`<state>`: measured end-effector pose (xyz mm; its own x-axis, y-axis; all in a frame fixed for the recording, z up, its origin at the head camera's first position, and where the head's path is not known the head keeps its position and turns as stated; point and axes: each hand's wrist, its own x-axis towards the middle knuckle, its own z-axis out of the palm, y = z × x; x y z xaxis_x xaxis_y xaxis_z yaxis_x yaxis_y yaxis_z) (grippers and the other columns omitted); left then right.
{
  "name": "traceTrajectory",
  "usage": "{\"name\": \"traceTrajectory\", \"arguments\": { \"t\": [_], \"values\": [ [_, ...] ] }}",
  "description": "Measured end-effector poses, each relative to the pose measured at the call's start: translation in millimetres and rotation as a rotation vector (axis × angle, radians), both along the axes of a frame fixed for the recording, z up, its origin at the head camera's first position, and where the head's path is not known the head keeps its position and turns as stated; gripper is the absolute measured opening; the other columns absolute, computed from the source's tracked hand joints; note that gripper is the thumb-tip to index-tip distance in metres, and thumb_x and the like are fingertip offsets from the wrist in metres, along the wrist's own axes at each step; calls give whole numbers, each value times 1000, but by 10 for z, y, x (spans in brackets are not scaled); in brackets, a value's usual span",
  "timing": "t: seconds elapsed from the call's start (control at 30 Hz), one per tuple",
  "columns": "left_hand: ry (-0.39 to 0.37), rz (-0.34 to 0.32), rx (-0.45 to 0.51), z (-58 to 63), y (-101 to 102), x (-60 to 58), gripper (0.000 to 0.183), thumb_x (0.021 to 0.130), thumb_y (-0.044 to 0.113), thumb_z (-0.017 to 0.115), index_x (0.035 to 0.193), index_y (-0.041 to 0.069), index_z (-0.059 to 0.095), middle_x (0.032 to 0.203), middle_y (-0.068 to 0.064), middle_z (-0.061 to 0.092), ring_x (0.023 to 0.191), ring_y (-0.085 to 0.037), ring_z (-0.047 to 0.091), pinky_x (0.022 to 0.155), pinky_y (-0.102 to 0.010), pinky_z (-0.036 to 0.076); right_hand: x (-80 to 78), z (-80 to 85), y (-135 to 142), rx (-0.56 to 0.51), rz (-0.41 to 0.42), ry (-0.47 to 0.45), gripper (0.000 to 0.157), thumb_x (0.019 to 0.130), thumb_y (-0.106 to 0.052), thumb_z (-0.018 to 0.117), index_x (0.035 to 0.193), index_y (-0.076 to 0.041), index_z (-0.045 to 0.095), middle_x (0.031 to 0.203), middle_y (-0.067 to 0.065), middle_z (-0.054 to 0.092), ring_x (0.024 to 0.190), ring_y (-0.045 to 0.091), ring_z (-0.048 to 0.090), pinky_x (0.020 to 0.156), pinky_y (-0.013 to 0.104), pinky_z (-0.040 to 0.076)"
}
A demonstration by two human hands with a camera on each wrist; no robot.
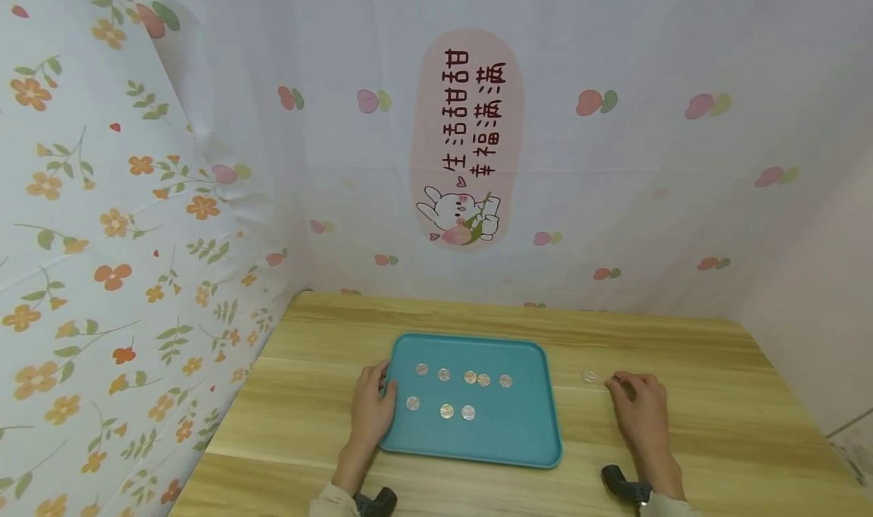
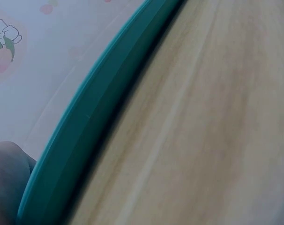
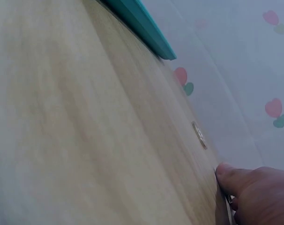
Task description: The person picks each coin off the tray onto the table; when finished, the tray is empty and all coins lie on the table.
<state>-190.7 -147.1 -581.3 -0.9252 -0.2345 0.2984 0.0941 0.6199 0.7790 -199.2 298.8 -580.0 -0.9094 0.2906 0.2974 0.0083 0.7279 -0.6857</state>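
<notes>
A blue-green tray lies on the table with several round, shiny coins spread in it in two loose rows. At its left side, my left hand grips the rim, thumb over the edge and fingers outside. To the right of the tray, my right hand is low at the tabletop, thumb and forefinger pinching what looks like a coin, mostly hidden; a small shiny edge shows beside the fingers in the right wrist view. Another coin lies flat on the wood, just left of that hand.
The wooden table reaches back to a white printed curtain. A flowered cloth hangs along the left side. Each wrist wears a dark camera band, such as the right one's camera.
</notes>
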Motion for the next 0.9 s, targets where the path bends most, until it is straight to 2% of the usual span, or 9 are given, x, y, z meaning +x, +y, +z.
{"name": "traceTrajectory", "arguments": {
  "t": [0.23, 0.43, 0.53, 0.7, 0.8, 0.9],
  "values": [
    [-6, 1, -5, 23, -6, 4, 39, 91, 4, 63, 130, -1, 61, 108, -14, 63, 95, -23, 59, 83, -40, 50, -11, -7, -8, -22, -6, 32, 25, 94, -10, 67, 110, 10, 68, 109, 28, 60, 106, 42, 51, 89, 52, 39],
    [-13, -1, 3, 30, 10, 3, 39, 91, 4, 63, 130, 0, 61, 108, -14, 63, 96, -23, 60, 83, -40, 50, 10, 30, -11, -133, -83, -27, 34, 97, -22, 61, 119, 3, 64, 116, 20, 60, 100, 25, 54, 81, 29, 39],
    [-11, -4, 4, 39, 12, 5, 39, 91, 4, 63, 130, -1, 61, 108, -14, 63, 96, -24, 60, 83, -40, 50, 20, 58, -34, -179, -124, -34, 34, 98, -26, 59, 119, 0, 63, 117, 15, 59, 96, 13, 51, 79, 22, 38],
    [-6, -7, 12, 49, 14, 21, 39, 91, 5, 63, 130, -2, 61, 108, -14, 63, 96, -24, 60, 84, -41, 50, 56, 68, -90, -227, -166, 28, 29, 98, -26, 60, 116, -4, 65, 109, 5, 60, 85, -2, 48, 76, 15, 40],
    [-6, -7, 15, 43, 10, 20, 39, 91, 5, 63, 130, -2, 61, 107, -13, 63, 96, -23, 59, 84, -40, 50, 85, 62, -153, -262, -151, 89, 24, 96, -22, 64, 111, -4, 67, 98, -3, 60, 79, -3, 51, 71, 11, 40],
    [-1, -5, 11, 42, 6, 6, 39, 91, 4, 63, 129, -1, 61, 107, -13, 63, 96, -23, 59, 84, -40, 50, 88, 70, -231, -255, -104, 140, 20, 94, -18, 67, 107, -3, 68, 93, -6, 60, 76, -3, 52, 68, 9, 41]
  ]
}}
